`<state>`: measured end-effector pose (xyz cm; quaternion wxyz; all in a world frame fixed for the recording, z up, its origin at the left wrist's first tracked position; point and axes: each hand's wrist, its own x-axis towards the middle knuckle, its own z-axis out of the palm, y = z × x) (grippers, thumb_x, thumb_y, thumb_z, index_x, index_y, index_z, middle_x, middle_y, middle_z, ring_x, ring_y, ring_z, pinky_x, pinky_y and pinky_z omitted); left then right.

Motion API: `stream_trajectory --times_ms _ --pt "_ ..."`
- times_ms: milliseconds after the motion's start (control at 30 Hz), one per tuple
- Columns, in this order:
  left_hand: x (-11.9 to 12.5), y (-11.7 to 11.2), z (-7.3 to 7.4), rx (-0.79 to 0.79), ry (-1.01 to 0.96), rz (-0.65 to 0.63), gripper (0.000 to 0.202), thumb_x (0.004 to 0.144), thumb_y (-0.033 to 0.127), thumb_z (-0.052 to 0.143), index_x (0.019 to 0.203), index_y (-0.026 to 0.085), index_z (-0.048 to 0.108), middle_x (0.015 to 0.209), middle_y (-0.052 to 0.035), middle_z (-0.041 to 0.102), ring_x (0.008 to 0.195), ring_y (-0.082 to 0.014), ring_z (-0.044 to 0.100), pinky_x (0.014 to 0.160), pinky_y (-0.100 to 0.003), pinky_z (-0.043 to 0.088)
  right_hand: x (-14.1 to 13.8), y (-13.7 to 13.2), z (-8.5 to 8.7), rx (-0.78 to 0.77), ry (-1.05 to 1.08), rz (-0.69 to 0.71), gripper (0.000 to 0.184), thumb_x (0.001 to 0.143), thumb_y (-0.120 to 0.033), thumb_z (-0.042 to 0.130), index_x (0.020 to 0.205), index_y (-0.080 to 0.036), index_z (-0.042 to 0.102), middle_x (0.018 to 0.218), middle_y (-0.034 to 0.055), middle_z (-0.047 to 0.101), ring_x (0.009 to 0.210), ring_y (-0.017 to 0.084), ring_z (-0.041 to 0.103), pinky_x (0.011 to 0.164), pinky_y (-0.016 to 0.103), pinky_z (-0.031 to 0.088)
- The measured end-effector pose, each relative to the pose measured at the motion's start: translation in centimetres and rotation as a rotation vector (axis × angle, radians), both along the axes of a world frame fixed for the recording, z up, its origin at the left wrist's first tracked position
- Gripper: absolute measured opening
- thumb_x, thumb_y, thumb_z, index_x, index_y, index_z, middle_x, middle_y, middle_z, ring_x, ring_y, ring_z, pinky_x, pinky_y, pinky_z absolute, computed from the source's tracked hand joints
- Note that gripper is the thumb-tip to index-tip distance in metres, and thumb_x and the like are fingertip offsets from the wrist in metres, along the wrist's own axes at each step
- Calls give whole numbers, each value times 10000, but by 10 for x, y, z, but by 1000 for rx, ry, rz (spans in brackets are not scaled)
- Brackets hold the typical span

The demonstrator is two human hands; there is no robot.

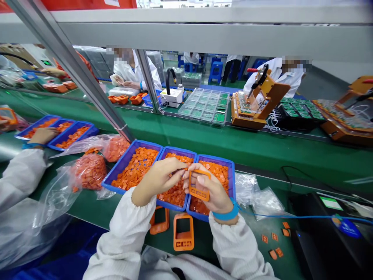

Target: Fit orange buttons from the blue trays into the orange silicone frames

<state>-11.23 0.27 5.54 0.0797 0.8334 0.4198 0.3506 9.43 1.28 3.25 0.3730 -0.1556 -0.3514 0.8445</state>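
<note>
An orange frame is held by the right hand, above the middle tray and the right tray, both filled with small orange pieces. The frame is gripped at its right side between the thumb and the bent fingers. Its long axis is directed from near to far, with a slight tilt. From the left hand, the frame lies just to the right, beside the fingertips; the right hand is the nearer one, being in contact with it. The left fingers are half curled and brought close to the thumb; whether a small piece is pinched there cannot be seen. The frame is thin, with rounded corners; a large window is found in its far part, and a row of small cut-outs in its near part.
</note>
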Motion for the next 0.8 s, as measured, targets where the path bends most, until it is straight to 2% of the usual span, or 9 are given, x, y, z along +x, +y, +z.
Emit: stream_trajectory --times_ms 100,167,300,400,500,700,800 --pt "5 5 2 4 -27 -91 269 1054 140 502 1217 217 702 965 -50 770 885 -163 728 800 -266 567 7 3 1 21 -13 -47 345 835 -417 816 1106 -249 684 1015 42 738 801 171 706 706 288 580" --pt "6 6 2 6 -60 -134 313 1044 134 514 1290 213 689 1003 -65 771 903 -168 725 812 -273 575 9 4 1 29 -22 -72 343 840 -416 806 1113 -251 681 1008 46 739 808 179 705 715 297 575" --pt "6 7 -1 -45 -151 -184 322 1041 213 569 1342 198 683 1033 -86 779 924 -187 732 829 -298 588 9 5 1 28 -33 -83 326 844 -417 806 1097 -253 681 988 41 727 821 180 701 751 307 572" --pt "7 9 -3 -111 -230 -154 214 1064 253 577 1152 207 766 932 -61 795 895 -182 748 834 -294 588 6 6 0 26 -54 -79 322 840 -415 826 1087 -255 695 981 22 704 827 162 699 762 279 560" --pt "8 13 -2 -207 -282 -98 223 1058 252 604 950 208 795 835 -41 799 843 -177 754 839 -294 583 3 6 -2 21 -97 -99 322 829 -401 853 1076 -257 706 996 10 687 845 148 698 765 252 549" --pt "6 19 -8 -359 -455 9 109 939 212 727 954 189 832 921 -75 828 858 -187 771 801 -277 590 -2 7 -7 44 -108 -101 272 862 -357 843 1083 -267 713 1028 11 670 892 141 687 783 237 555" --pt "6 21 -13 -405 -592 65 65 873 213 763 867 178 817 871 -77 811 791 -183 759 725 -264 593 -4 7 -9 35 -98 -111 250 872 -323 832 1082 -281 704 1018 1 661 861 132 689 772 247 582"
